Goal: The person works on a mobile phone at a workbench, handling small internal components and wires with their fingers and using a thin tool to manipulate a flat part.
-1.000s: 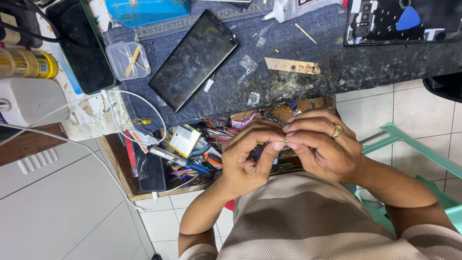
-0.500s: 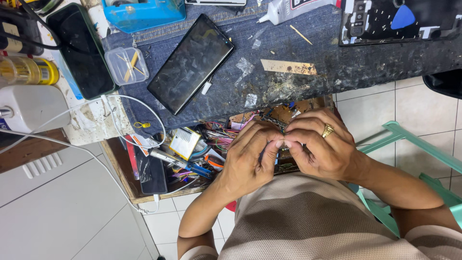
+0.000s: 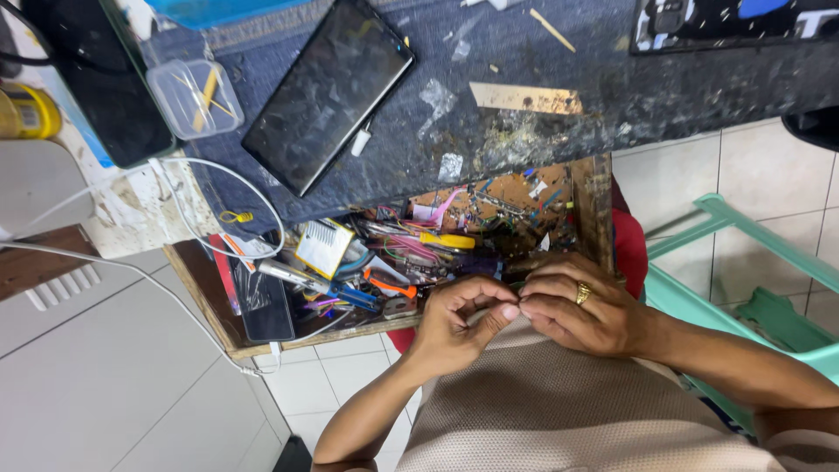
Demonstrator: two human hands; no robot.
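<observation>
Two hands meet fingertip to fingertip over the lap, below the table's near edge: the left hand (image 3: pixel 454 319) and the ringed right hand (image 3: pixel 587 310) pinch something too small to identify. Just beyond, one open drawer (image 3: pixel 218 301) holds mixed tools. On the table (image 3: pixel 612 96) lies one dark phone (image 3: pixel 328 92).

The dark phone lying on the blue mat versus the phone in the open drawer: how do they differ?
The dark phone lies in full view on the blue mat; the drawer phone sits partly buried among tools and wires. The mat phone looks larger and lies diagonally, while the drawer one looks smaller and lies along the drawer's edge. Both are flat, with dark screens.
</observation>
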